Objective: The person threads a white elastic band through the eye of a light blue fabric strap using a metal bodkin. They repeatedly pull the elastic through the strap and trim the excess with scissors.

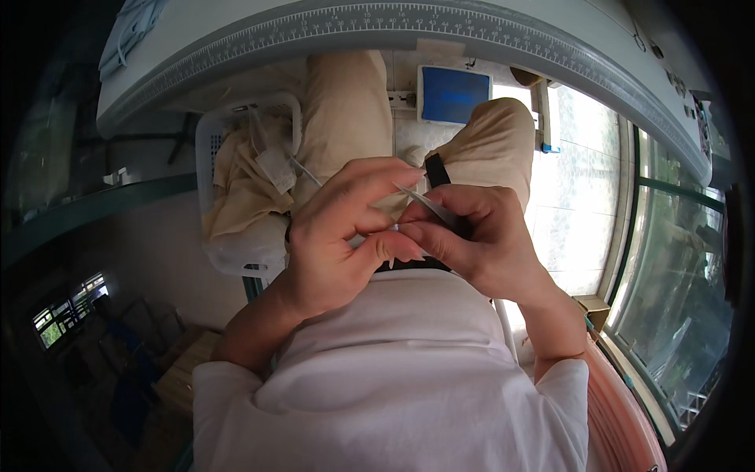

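My right hand [484, 232] is closed around a pointed metal blade [431, 206], whose tip points up and left toward my left fingers; its handle is hidden in the palm, so I cannot tell the tool's kind. Curled close beside it is my left hand [334, 236], its thumb and fingers bent around a small whitish bit [395, 227] at the right fingertips. What the left fingers hold is mostly hidden. A thin silvery rod [305, 171] shows behind the left hand. Both hands are above my lap, in front of my white shirt [393, 377].
A grey table edge with a ruler scale [377, 22] curves across ahead. Left of my beige-trousered legs stands a translucent plastic basket [208, 157] of beige cloth [248, 185]. On the floor ahead lies a blue pad [454, 94]. Glass panels [668, 259] are on the right.
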{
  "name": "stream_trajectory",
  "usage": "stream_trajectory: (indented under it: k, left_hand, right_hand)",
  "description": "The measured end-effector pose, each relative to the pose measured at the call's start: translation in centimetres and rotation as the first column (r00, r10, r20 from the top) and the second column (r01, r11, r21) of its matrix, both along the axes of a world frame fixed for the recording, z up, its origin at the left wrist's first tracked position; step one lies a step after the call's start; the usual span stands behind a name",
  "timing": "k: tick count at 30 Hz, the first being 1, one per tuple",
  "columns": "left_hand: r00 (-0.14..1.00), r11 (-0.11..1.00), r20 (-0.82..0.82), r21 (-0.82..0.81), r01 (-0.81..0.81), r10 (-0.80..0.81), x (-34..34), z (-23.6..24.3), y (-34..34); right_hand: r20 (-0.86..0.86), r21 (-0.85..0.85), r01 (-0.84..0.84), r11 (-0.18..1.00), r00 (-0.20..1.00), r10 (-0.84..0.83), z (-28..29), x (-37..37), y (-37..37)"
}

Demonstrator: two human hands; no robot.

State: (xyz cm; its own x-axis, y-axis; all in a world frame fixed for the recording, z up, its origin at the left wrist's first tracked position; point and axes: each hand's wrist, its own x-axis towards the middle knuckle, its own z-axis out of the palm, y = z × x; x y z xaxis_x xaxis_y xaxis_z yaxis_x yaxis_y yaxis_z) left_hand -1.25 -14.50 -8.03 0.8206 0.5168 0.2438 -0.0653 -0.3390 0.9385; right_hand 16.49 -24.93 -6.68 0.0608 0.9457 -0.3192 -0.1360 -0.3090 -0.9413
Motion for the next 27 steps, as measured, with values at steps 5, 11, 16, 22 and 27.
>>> stream_trajectory:
  k: [5,11,16,22,27]
  left_hand:
    - [0.999,0.953,-0.028,-0.302,-0.028,0.02,0.2,0.0,-0.2]
    - [0.988,0.943,-0.136,-0.315,-0.106,0.066,-0.3,-0.3,0.0]
    - [0.986,0.932,-0.138,-0.336,-0.138,0.096,-0.5,-0.5,-0.5]
    - [0.988,0.791,-0.148,-0.598,-0.129,0.049,-0.6,0.8,-0.2]
    - [0.992,0.714,-0.126,-0.695,-0.085,-0.005,-0.4,1.0,0.2]
  right_hand:
    - [-0.011,-0.015,0.035,0.999,0.999,-0.035,1.0,-0.1,0.4]
    - [-0.004,-0.005,0.087,0.996,0.996,-0.087,-0.5,-0.1,-0.4]
    - [0.054,0.064,0.138,0.988,0.989,-0.141,-0.2,0.0,-0.4]
    - [0.498,0.328,-0.017,0.945,0.852,-0.158,0.3,2.5,-1.1]
    - [0.656,0.424,-0.119,0.898,0.724,-0.214,0.6,2.8,-1.4]
